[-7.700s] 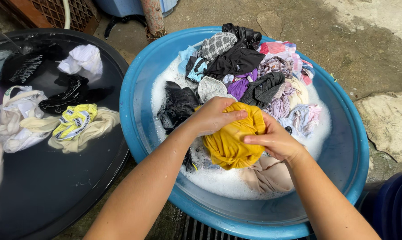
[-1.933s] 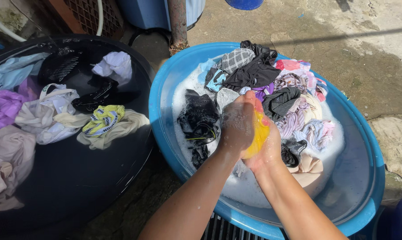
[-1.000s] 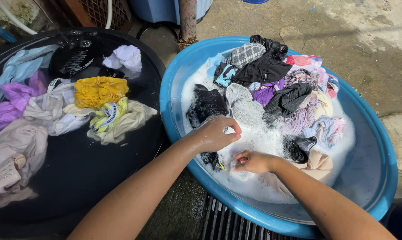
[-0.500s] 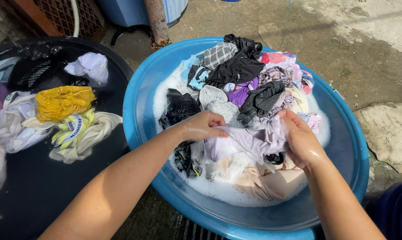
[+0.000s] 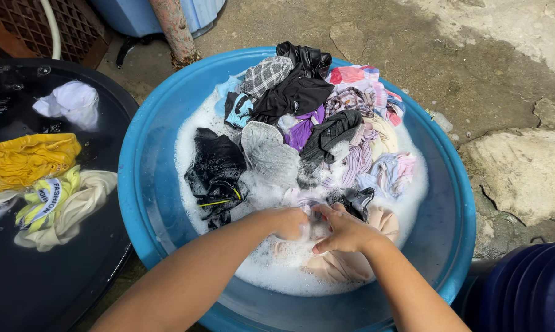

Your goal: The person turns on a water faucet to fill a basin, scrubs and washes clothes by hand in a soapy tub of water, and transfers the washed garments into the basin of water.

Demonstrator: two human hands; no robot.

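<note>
blue plastic basin (image 5: 143,184) full of suds fills most of your view, black tub (image 5: 74,270) sits at its 9 o'clock. your left hand (image 5: 289,222) and right hand (image 5: 342,230) both clench a pale lilac garment (image 5: 302,198) in the foam at the basin's 6 o'clock.

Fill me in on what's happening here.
A person is hand-washing laundry. Both hands, left hand and right hand, are pressed together in the suds, bunching a pale garment inside the blue basin, which is piled with wet clothes. Beside it, a black tub of water holds a yellow garment and some pale ones.
</note>
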